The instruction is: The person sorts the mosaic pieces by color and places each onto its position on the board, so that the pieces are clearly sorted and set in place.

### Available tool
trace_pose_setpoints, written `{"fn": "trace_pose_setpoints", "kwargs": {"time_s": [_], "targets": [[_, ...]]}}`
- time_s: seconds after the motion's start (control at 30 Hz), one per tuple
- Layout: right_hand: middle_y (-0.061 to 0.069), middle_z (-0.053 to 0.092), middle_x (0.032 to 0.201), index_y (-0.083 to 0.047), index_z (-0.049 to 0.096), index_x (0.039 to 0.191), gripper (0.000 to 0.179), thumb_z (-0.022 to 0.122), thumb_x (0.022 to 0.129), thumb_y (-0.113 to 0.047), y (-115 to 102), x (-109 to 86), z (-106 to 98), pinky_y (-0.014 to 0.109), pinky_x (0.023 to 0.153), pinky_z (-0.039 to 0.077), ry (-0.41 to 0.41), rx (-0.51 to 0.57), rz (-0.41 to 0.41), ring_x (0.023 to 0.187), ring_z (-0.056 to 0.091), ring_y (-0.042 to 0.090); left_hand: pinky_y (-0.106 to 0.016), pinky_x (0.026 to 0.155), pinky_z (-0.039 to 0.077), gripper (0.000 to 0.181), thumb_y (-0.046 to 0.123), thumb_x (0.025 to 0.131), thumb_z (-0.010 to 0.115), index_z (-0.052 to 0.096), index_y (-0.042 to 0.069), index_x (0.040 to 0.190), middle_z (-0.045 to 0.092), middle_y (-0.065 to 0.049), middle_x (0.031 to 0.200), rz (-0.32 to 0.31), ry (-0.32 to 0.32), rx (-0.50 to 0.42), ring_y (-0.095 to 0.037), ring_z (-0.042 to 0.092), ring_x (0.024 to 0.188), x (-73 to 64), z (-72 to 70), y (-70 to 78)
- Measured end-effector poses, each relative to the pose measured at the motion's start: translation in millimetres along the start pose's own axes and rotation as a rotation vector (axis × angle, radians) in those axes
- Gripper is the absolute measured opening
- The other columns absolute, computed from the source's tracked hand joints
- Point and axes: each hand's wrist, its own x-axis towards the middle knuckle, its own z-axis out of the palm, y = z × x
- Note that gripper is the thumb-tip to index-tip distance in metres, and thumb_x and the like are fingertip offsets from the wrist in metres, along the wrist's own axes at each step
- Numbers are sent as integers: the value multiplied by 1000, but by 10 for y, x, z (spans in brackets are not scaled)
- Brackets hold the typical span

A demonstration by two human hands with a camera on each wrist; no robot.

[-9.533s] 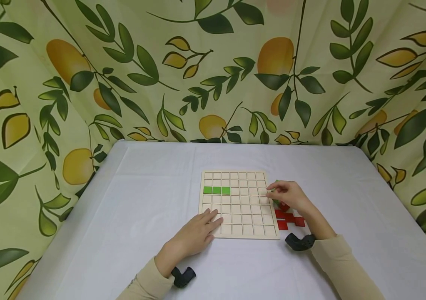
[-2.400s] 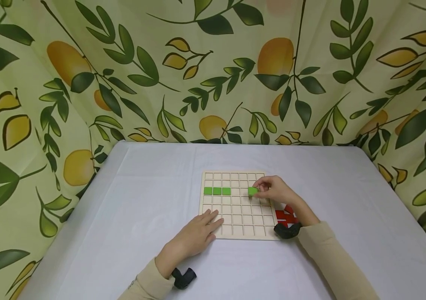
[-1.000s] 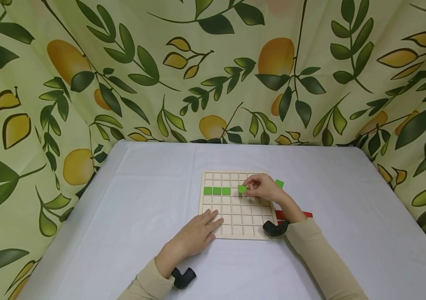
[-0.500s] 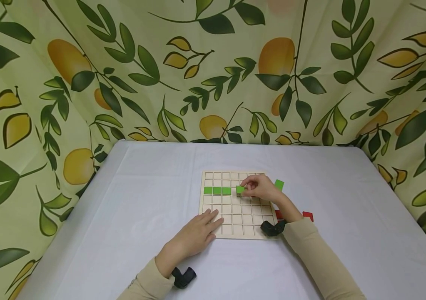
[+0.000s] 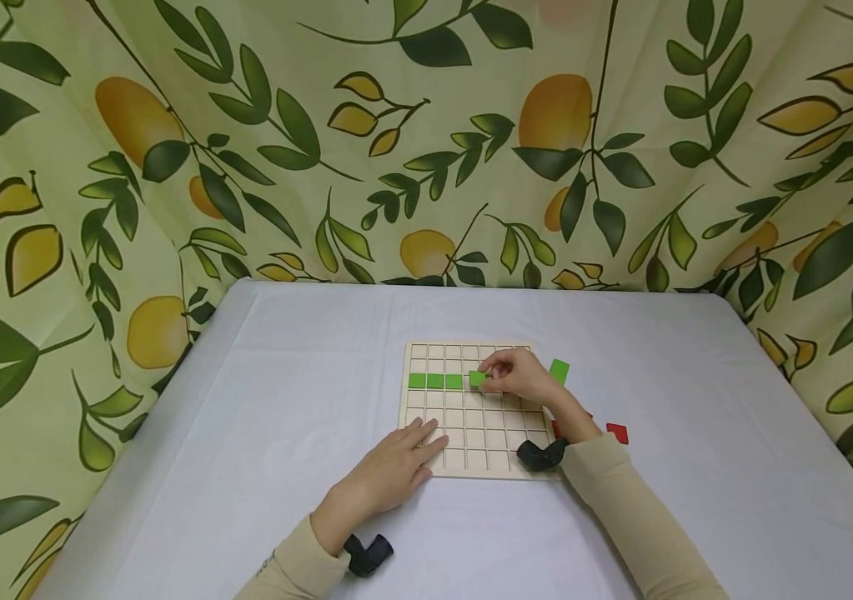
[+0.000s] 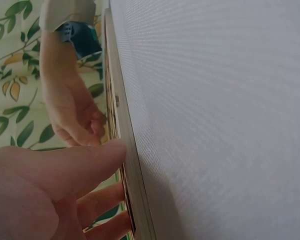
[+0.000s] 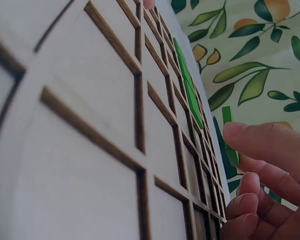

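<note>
A pale wooden grid board (image 5: 474,461) lies on the white table. Three green square tiles (image 5: 435,381) fill neighbouring cells at the left of its third row. My right hand (image 5: 519,375) pinches another green tile (image 5: 476,379) between thumb and fingers, just right of that row of tiles. In the right wrist view, this held tile (image 7: 227,115) stands a little off the board's surface. Flat on the board's lower left edge rests my left hand (image 5: 392,468), fingers spread. The left wrist view shows its thumb (image 6: 102,160) against the board's side edge.
A loose green tile (image 5: 560,368) lies beyond the board's right edge. Red tiles (image 5: 617,433) lie right of the board, partly hidden by my right forearm. A leaf-patterned curtain (image 5: 426,167) hangs behind the table.
My right hand has picked up a green tile from the right of the board and carried it left across the third row, close to the three tiles. The left hand has stayed put.
</note>
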Motion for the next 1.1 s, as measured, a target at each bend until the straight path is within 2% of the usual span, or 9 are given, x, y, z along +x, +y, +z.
{"fn": "trace_pose_setpoints", "kwargs": {"time_s": [0.2,0.6,1.1], "targets": [[0,56,66,5,70,95,25,80,75,-7,27,29,32,15,55,40,12,-22,-12,60,46,5,-48,117,37,46,20,98,53,47,12,143,39,-12,155,-5,-5,-3,-32,37,144,-1,1,-2],[1,56,65,2,72,95,24,80,76,-10,3,51,67,18,55,38,30,-55,37,61,46,10,-48,117,37,46,20,98,52,47,13,144,38,-11,156,-10,-7,-3,-31,36,145,4,10,-10],[3,57,64,1,72,95,24,81,75,-11,20,77,100,18,57,39,47,-94,27,62,46,10,-48,118,36,47,21,99,52,46,14,144,38,-10,156,-14,-16,6,-31,36,145,7,10,-10]]}}
